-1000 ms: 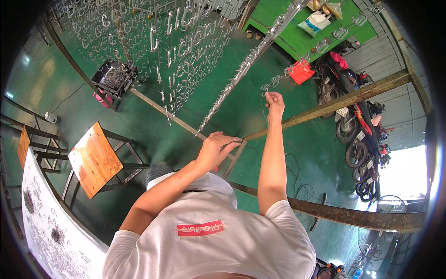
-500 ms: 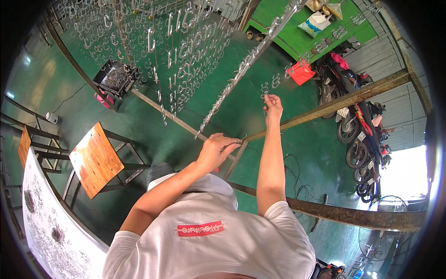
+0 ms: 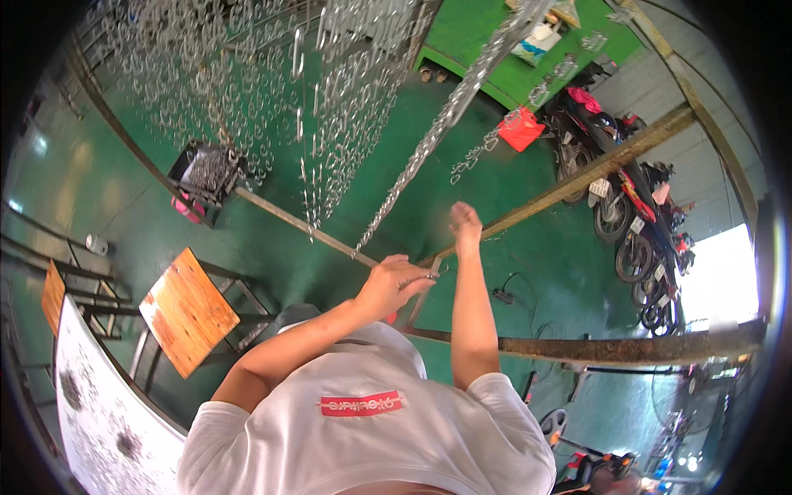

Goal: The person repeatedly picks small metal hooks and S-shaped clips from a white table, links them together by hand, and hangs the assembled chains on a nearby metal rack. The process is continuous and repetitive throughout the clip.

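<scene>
My left hand (image 3: 386,290) is closed in front of my chest, with small silver metal hooks (image 3: 431,275) poking out past the thumb and fingertips. Ahead and to the right, my right hand (image 3: 467,224) is raised and smeared by motion, so its fingers and anything in them do not show clearly. Just beyond it hangs a strand of silver metal hooks (image 3: 475,157), apart from the hand. Left of that strand, a long slanting row of similar hooks (image 3: 429,136) hangs close together.
Many more hanging hooks (image 3: 346,107) fill the far left. Rusty frame bars (image 3: 577,177) surround me. A dark bin (image 3: 210,172), a wooden-topped stool (image 3: 190,312) and a white table (image 3: 91,412) stand left. Motorbikes (image 3: 619,190) and a red container (image 3: 520,129) are right.
My right hand has come down and back from the lower end of the hanging strand. My left hand stays near my chest, still closed on the hooks. The view has shifted slightly.
</scene>
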A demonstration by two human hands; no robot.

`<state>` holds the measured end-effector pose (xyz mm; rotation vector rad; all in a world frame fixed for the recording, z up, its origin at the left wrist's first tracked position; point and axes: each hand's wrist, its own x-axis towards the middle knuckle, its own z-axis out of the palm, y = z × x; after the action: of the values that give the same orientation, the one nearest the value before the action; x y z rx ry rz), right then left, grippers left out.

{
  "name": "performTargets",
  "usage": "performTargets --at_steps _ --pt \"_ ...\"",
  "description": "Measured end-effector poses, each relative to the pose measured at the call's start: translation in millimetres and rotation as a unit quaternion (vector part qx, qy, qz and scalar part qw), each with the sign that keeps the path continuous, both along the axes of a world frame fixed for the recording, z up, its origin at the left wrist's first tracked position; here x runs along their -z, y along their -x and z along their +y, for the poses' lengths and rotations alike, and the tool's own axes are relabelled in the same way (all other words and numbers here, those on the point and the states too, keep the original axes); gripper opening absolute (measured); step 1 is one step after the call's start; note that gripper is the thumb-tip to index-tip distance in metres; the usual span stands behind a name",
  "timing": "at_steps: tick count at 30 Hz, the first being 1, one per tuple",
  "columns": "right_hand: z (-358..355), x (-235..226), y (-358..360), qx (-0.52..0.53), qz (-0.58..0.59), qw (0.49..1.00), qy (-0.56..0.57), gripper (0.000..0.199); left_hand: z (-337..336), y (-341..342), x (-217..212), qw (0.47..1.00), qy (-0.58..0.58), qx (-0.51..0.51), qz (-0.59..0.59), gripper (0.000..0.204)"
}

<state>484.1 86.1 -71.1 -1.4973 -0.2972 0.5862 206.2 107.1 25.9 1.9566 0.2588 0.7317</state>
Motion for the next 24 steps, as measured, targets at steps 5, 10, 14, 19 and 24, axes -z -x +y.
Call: performTargets --at_steps 5,10,14,19,24 --pt "-50.1 26.5 80.9 -0.004 0.010 1.000 0.014 0.015 2.6 27.4 -20.0 0.989 -0.005 0.140 -0.041 0.015" --pt "-115.9 37.3 199.0 0.112 0.075 0.990 0.035 0.017 7.1 63.4 -16.0 0.947 0.011 0.320 -0.015 0.016" --pt "-154.9 0.4 314.6 0.242 0.071 0.968 0.000 0.018 3.9 99.1 -7.8 0.894 -0.001 0.449 -0.012 0.017" --pt "-166.8 -85.8 448.3 0.390 0.006 0.918 -0.068 0.014 -17.4 139.1 -14.2 0.829 0.027 0.559 -0.005 0.015" --pt "-167.4 -137.3 545.6 0.538 -0.065 0.837 -0.075 0.018 -64.4 164.2 -17.4 0.759 0.032 0.649 -0.046 0.014"
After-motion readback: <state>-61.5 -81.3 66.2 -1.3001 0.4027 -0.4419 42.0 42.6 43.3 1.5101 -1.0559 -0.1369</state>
